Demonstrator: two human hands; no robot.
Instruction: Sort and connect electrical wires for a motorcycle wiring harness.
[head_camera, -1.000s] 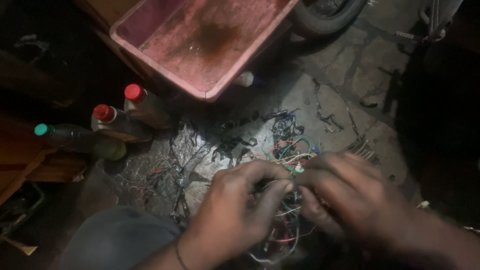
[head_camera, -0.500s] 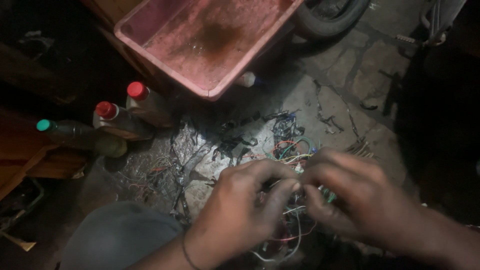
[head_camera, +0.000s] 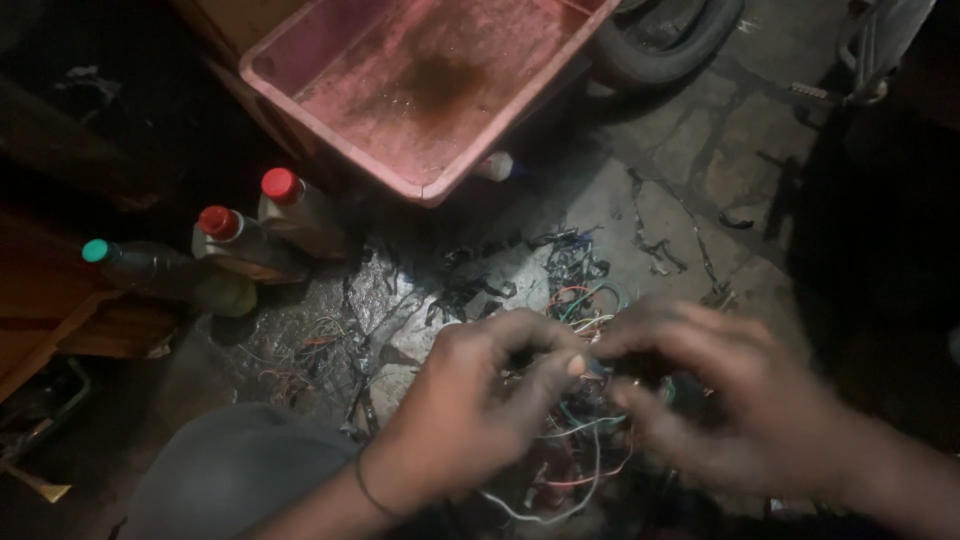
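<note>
Left hand (head_camera: 470, 405) and right hand (head_camera: 735, 400) pinch a wire tangle (head_camera: 580, 440); motion blur hides the fingertips' exact hold.

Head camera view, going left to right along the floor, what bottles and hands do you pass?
Green-capped bottle → first red-capped bottle → second red-capped bottle → left hand → tangle of coloured wires → right hand.

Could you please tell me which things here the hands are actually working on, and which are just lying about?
In hand:
left hand
right hand
tangle of coloured wires

Lying about:
pink tray
two red-capped bottles
green-capped bottle
tyre
wire scraps on the floor
</note>
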